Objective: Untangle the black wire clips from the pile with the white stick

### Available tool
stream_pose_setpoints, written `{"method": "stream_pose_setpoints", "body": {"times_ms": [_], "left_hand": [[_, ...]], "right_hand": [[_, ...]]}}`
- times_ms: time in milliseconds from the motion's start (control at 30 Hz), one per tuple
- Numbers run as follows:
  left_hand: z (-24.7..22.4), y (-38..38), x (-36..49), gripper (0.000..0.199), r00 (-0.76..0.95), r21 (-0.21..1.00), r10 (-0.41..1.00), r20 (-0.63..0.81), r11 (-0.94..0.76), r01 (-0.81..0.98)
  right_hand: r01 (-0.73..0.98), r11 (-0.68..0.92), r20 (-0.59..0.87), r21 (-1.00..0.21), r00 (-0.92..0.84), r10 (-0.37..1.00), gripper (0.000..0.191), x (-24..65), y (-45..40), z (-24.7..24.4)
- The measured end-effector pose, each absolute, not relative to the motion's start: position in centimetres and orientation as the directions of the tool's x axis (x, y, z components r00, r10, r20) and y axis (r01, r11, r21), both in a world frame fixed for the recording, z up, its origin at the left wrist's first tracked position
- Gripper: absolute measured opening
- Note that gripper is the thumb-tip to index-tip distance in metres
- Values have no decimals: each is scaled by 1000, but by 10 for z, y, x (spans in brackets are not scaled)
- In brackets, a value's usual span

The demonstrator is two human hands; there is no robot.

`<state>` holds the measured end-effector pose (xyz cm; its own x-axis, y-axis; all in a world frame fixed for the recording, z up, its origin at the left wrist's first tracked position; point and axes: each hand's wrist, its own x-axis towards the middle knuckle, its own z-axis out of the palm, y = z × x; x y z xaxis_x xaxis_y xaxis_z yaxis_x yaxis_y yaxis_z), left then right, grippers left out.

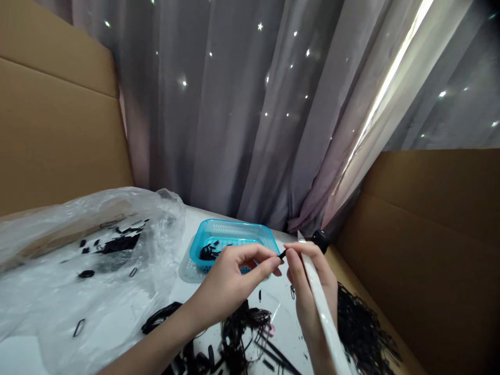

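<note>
- Left hand (234,273) and right hand (302,291) pinch a small black strip (282,254), one end each.
- It slants up rightward.
- A white tool (322,307) crosses the right hand.

No lettering, label, brand, number or sign can be read anywhere, from the frame's upper left to its lower right.
</note>
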<state>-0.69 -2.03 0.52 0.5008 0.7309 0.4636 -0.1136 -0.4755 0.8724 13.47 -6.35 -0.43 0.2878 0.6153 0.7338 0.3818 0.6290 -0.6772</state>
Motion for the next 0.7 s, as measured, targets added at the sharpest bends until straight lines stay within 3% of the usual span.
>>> {"method": "stream_pose_setpoints", "body": {"times_ms": [67, 133, 200, 333, 433, 700], "left_hand": [[5, -18, -8, 15, 484, 895, 758, 437, -421, -147], [5, -16, -8, 14, 471, 911, 781, 410, -369, -183], [6, -14, -9, 15, 464, 923, 798, 384, -324, -208], [8, -12, -11, 18, 494, 941, 804, 331, -242, -236], [8, -12, -11, 20, 540, 949, 785, 303, -196, -247], [11, -9, -13, 21, 638, 969, 737, 224, -101, -224]], "right_hand": [[577, 651, 861, -493, 212, 463, 7, 139, -62, -3], [702, 653, 943, -284, 80, 324, 20, 145, -62, -4], [748, 653, 966, -118, -67, 250, 35, 152, -62, -7], [754, 651, 944, 87, -272, 189, 52, 163, -63, -11], [756, 633, 933, 166, -328, 147, 51, 166, -63, -11], [734, 643, 884, 220, -429, 187, 37, 172, -64, -3]]}}
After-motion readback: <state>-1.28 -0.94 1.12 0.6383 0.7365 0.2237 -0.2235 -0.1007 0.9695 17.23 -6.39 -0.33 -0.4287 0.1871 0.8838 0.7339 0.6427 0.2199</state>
